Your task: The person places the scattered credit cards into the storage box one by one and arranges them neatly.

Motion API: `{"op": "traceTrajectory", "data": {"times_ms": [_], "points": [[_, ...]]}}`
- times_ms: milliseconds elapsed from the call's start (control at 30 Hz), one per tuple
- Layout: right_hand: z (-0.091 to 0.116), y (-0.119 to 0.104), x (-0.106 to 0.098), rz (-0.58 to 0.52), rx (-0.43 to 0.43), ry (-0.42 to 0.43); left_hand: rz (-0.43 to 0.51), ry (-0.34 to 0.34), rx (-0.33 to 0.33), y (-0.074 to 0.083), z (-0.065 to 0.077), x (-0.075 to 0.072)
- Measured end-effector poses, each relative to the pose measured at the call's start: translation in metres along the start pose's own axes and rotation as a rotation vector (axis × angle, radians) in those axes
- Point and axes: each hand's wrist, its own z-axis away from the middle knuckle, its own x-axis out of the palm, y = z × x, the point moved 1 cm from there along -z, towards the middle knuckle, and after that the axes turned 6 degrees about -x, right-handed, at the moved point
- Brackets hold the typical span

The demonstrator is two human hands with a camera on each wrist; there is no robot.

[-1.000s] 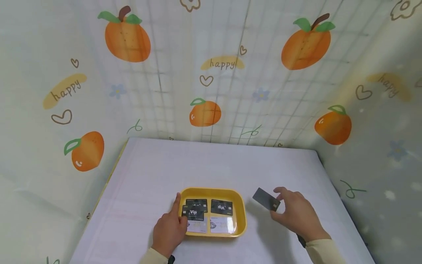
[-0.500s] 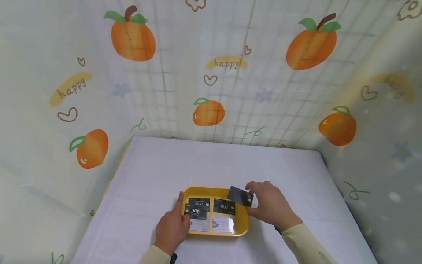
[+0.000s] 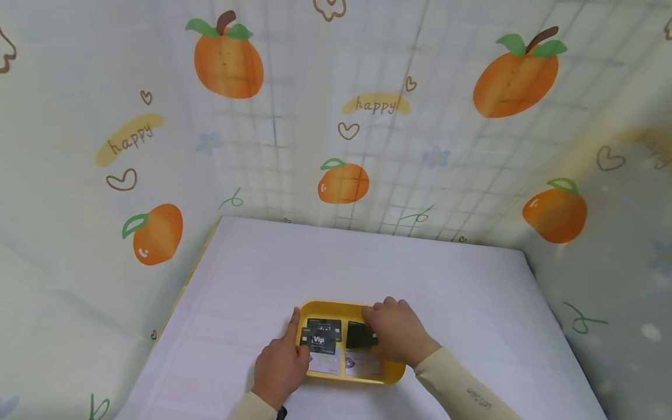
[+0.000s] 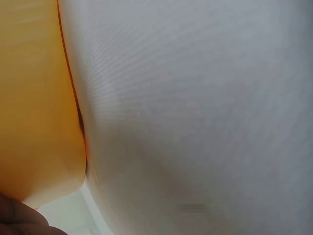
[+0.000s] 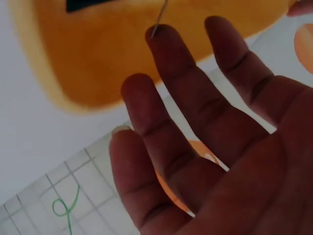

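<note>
A yellow tray (image 3: 395, 373) stands on the table with several cards in it. My left hand (image 3: 279, 367) grips its left side, index finger stretched along the rim and thumb over the edge; its outer wall (image 4: 39, 107) fills the left of the left wrist view. My right hand (image 3: 399, 332) pinches a black card (image 3: 360, 336) low over the tray's right half, covering part of it. In the right wrist view, its thin edge shows at a fingertip (image 5: 164, 36). Two overlapping black Vip cards (image 3: 321, 339) lie at the tray's left, with pale cards (image 3: 363, 364) along the front.
The white table (image 3: 252, 274) extends around the tray. Behind it hangs a pale curtain (image 3: 294, 134) printed with oranges, hearts and the word happy, continuing along both sides.
My right hand has carried the black card leftward from beside the tray and down into its right half, over the Vip card there. My left hand stays at the tray's left side.
</note>
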Motion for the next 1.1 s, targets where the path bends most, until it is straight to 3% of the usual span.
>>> {"op": "traceTrajectory", "data": {"times_ms": [500, 900, 1000, 1100], "points": [[0.002, -0.002, 0.008, -0.052, 0.016, 0.000, -0.019, 0.012, -0.006, 0.003, 0.002, 0.000], [0.008, 0.001, 0.021, -0.025, 0.066, 0.013, -0.012, 0.009, -0.009, 0.003, 0.003, -0.002], [0.010, 0.001, 0.022, -0.019, 0.067, 0.046, -0.021, 0.009, -0.009, 0.002, 0.003, -0.005], [0.015, 0.002, 0.021, -0.036, 0.058, 0.137, -0.032, 0.017, 0.004, -0.001, 0.001, -0.008]]}}
